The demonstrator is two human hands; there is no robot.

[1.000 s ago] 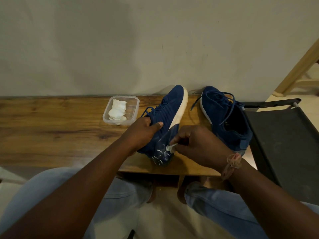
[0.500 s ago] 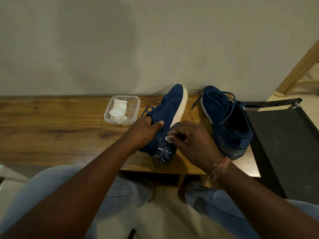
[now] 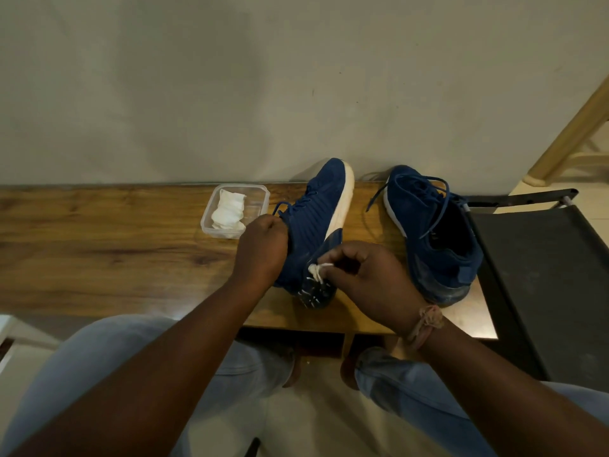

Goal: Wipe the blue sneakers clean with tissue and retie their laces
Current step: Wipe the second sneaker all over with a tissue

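1. Wiping is where you're at, as far as I can tell: your right hand [image 3: 365, 278] is pinching a small twisted bit of tissue [image 3: 317, 269] against the heel end of the near sneaker [image 3: 314, 232], the fingers curled tight round it.
2. Your left hand [image 3: 262, 250] is curled over the collar side of that same shoe, gripping it so it stays tipped on its side on the tabletop [image 3: 99, 245], white sole turned toward your right hand.
3. That heel patch looks shiny with pale streaks on it. Could be wet, could be dirt, can't say which, so I'd guess this shoe isn't finished yet.
4. The second sneaker [image 3: 431, 235] sits upright just past your right hand, not touched by either one. Its laces [image 3: 438, 206] are loose and trailing over the tongue, so no retying done there.
5. Laces on the shoe you're holding poke out beyond your left hand in a loose loop. Can't tell if they're knotted, your hand covers most of them.
6. Spare tissue [image 3: 227, 211] is bunched in a clear plastic tub [image 3: 257, 196] just beyond your left hand, so there's more to grab.
7. My read: early to mid stage. Still left: finishing this shoe, wiping the other, then tying both.
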